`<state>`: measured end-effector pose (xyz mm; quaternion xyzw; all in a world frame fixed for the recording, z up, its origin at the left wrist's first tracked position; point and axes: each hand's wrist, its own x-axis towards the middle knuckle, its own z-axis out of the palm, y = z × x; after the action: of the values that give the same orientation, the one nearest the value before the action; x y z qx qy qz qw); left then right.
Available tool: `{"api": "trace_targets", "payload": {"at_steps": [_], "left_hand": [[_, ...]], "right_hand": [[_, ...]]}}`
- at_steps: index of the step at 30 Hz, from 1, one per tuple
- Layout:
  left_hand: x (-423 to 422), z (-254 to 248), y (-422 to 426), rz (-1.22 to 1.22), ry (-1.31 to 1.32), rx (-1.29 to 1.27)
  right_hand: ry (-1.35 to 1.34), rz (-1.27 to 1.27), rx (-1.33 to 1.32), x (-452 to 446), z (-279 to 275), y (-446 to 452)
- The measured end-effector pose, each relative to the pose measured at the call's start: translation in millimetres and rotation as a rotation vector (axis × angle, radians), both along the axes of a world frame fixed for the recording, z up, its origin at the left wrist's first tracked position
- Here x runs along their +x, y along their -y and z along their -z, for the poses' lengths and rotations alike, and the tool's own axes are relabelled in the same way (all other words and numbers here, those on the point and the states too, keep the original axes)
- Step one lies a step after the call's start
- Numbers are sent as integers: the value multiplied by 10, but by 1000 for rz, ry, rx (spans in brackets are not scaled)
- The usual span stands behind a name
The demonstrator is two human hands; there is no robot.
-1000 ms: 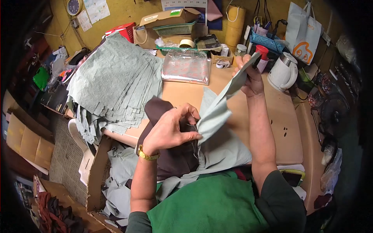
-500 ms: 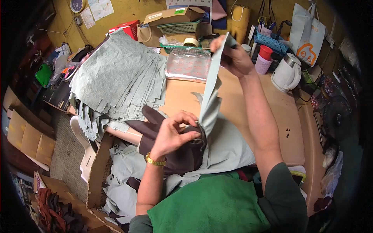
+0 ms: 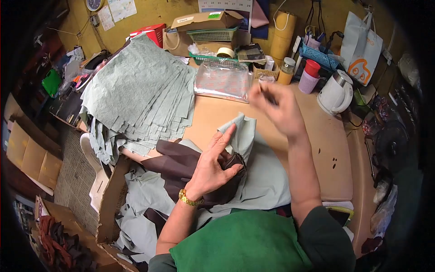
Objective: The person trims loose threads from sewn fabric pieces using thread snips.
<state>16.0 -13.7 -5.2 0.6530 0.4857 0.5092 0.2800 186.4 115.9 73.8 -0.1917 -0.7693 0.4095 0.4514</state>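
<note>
Left hand (image 3: pixel 211 168) splayed at edge of dark cloth (image 3: pixel 179 168), right hand (image 3: pixel 282 109) (grip unclear) above open tabletop (image 3: pixel 324 136)

Dark short sleeves (image 3: pixel 328 238), bright green front (image 3: pixel 240 245), gold wristband (image 3: pixel 189 198), perhaps a watch.

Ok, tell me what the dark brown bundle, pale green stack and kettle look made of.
Dark brown bundle: probably cloth, matte, since it drapes in soft folds.
Pale green stack: thin cloth or suede-like sheets, I can't tell which; dull, finely wrinkled.
Kettle: white body, likely plastic, judging by its smooth, slightly glossy surface.
</note>
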Motion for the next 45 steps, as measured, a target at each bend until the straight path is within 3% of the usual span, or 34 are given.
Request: {"api": "trace_targets", "payload": {"at_steps": [2, 5, 15, 20, 21, 23, 30, 33, 45], "left_hand": [[-33, 5, -22, 34, -110, 13], [-7, 36, -49, 40, -78, 24], [80, 11, -43, 80, -88, 52], [66, -39, -13, 109, -102, -24], [70, -36, -16, 112, -102, -26], [70, -29, -25, 102, -123, 38], [66, -3, -40, 141, -85, 38], [57, 10, -46, 130, -88, 49], [75, 9, -101, 99, -259, 195]], "right_hand": [[74, -57, -257, 163, 272, 307], [151, -63, -365, 220, 483, 562], [-40, 34, -318, 100, 708, 551], [251, -57, -158, 171, 752, 536], [251, -54, -160, 154, 791, 559], [-6, 20, -306, 90, 870, 608], [-43, 33, -327, 91, 804, 589], [120, -44, -304, 136, 796, 588], [31, 150, -264, 48, 923, 711]]}}
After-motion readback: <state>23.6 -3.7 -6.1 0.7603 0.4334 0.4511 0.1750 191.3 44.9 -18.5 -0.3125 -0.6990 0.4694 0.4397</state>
